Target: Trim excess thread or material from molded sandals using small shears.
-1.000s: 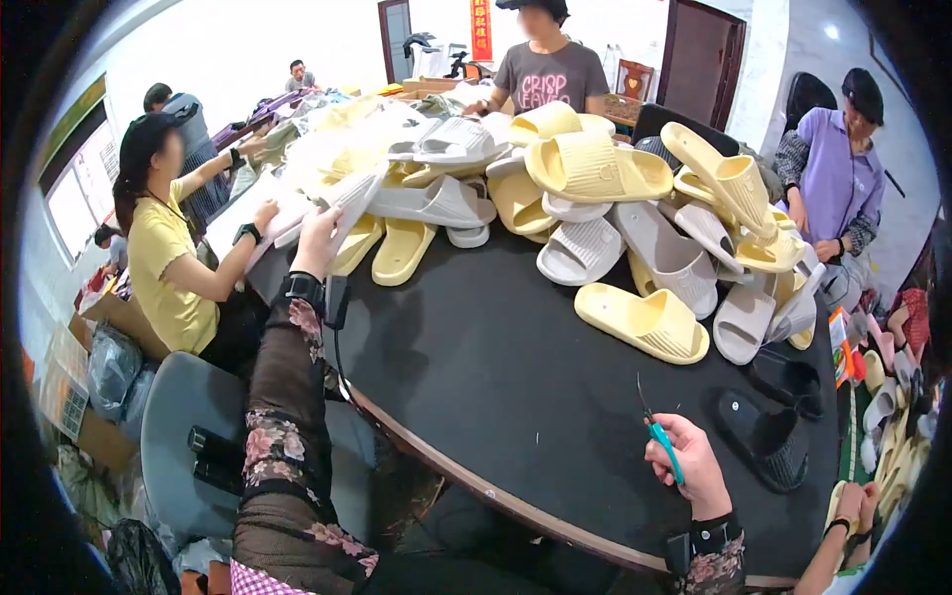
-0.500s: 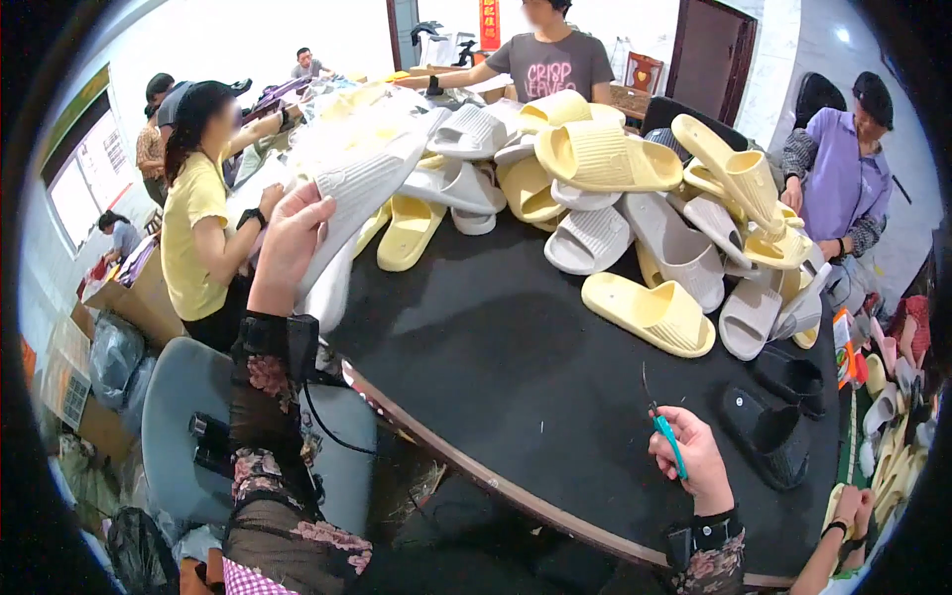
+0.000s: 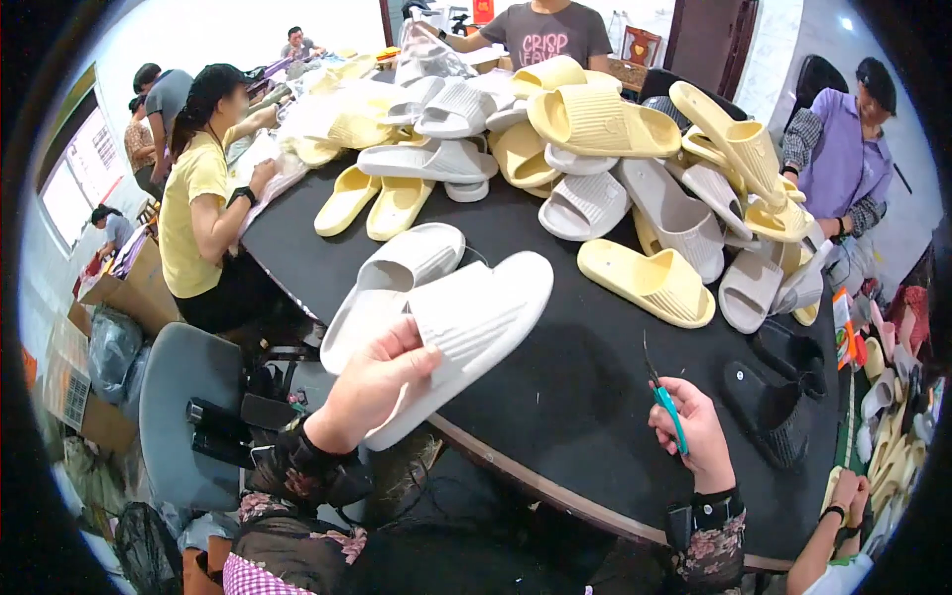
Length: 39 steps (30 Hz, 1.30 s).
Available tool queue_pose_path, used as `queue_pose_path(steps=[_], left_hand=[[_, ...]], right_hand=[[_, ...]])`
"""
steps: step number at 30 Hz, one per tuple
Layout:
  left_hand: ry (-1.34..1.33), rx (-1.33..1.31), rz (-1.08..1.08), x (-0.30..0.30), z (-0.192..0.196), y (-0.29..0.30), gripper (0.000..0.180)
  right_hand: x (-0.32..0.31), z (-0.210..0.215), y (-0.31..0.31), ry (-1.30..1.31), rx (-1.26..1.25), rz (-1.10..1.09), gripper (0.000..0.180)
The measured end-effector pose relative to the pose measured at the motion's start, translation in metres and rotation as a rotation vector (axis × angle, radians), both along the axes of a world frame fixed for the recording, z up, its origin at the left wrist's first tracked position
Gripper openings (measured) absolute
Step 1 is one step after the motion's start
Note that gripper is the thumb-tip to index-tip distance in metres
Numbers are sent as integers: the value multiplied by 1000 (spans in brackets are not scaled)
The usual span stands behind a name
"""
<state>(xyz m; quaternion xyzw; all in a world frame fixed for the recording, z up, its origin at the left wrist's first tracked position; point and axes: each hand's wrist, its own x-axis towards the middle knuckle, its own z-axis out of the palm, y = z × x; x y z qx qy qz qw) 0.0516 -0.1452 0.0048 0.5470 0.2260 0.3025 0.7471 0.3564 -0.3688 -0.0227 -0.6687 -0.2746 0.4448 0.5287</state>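
Observation:
My left hand [image 3: 369, 387] is closed on a pale grey slipper [image 3: 501, 309], tilted above the table's near edge with its ribbed strap up. Just behind it is a second pale grey slipper [image 3: 402, 263]; a thin dark strand shows between their straps. Whether my fingers also hold this second slipper I cannot tell. In my right hand [image 3: 702, 428] is a pair of small scissors [image 3: 668, 409] with teal handles, its thin dark blades pointing up and away over the black tabletop [image 3: 585, 436]. A yellow slipper [image 3: 650, 286] lies beyond that hand.
Yellow and grey slippers form a heap [image 3: 595, 134] across the far table. Black slippers [image 3: 764, 412] lie right of my right hand. A grey chair [image 3: 188, 397] stands at left. Co-workers are around the table; another person's hands [image 3: 848, 491] are at lower right.
My left hand has come down and toward me, bringing the pale grey slippers from the upper left to above the near table edge. My right hand stays nearly in place with the scissors.

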Motion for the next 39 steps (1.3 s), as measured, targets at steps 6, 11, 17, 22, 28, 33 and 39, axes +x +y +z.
queue_pose_path(steps=[6, 11, 17, 22, 28, 33, 39], left_hand=[[216, 163, 43, 5, -15, 12, 33], [301, 244, 102, 0, -18, 33, 31], [134, 67, 205, -3, -16, 40, 41], [135, -9, 288, 1, -22, 53, 47], [201, -288, -9, 8, -36, 93, 43], [44, -210, -12, 27, -41, 91, 38], [140, 127, -25, 60, -3, 46, 33]], right_hand=[[2, 0, 1, -32, 12, 39, 47], [3, 2, -1, -21, 4, 26, 46], [10, -6, -3, -72, 67, 86, 48], [16, -19, -2, -132, 174, 141, 48], [10, -22, 0, -190, 226, 97, 42], [11, -19, -2, -190, 337, 33, 41], [7, -13, -3, -180, 527, -132, 41]])
